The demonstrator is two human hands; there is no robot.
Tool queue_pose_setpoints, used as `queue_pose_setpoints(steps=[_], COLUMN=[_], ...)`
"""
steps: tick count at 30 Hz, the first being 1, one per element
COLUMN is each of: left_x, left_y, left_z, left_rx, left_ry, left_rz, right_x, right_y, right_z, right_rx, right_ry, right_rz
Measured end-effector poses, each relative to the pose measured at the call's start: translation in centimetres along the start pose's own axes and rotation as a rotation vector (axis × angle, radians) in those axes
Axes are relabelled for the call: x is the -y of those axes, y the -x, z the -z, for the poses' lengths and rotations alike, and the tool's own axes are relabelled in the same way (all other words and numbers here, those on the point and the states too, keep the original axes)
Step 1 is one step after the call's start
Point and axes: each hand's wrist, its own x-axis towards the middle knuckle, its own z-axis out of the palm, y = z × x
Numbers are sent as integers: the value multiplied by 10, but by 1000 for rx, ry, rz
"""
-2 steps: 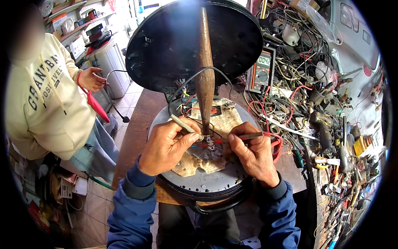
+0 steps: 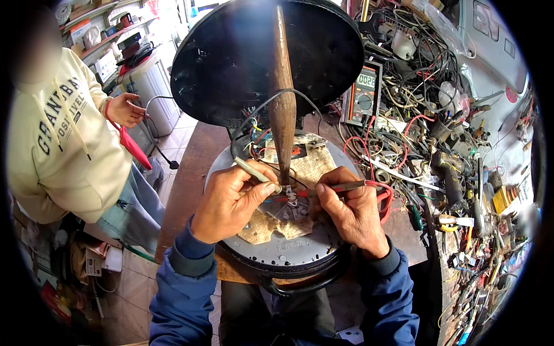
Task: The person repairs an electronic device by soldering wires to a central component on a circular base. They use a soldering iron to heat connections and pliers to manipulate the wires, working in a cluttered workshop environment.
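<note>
My left hand (image 2: 232,199) is closed round a pale pen-shaped test probe (image 2: 251,170), its dark lead looping up across a tapered wooden rod (image 2: 283,115). My right hand (image 2: 355,210) pinches a red test probe (image 2: 340,188) with a red lead. Both probe tips point at a small metal terminal block (image 2: 291,195) at the rod's lower end; I cannot tell whether they touch it. Beneath lie tan insulation sheet (image 2: 259,229) and the grey round base (image 2: 277,252) of an appliance, its black lid (image 2: 231,63) raised behind. Coloured wires show near the hinge.
A multimeter (image 2: 363,95) with a lit display stands right of the lid. Tangled cables (image 2: 415,86), a cordless drill (image 2: 450,176) and loose tools crowd the right side. At the left a person in a cream hoodie (image 2: 75,144) stands near the wooden table (image 2: 193,167), one hand by a black cord.
The digits on the multimeter's display differ. The rod and lid sit slightly further left in the picture; both hands keep their grip.
</note>
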Motion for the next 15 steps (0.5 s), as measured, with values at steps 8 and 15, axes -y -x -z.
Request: queue_pose_setpoints(steps=[8,15], left_x=[-4,-3], left_y=[0,-2], left_z=[1,2], left_rx=[24,30], left_ry=[-27,-49], left_rz=[46,20], right_x=[-2,2], right_y=[-1,0], right_z=[0,0], right_rx=[-5,-2], right_ry=[14,-29], right_rz=[63,22])
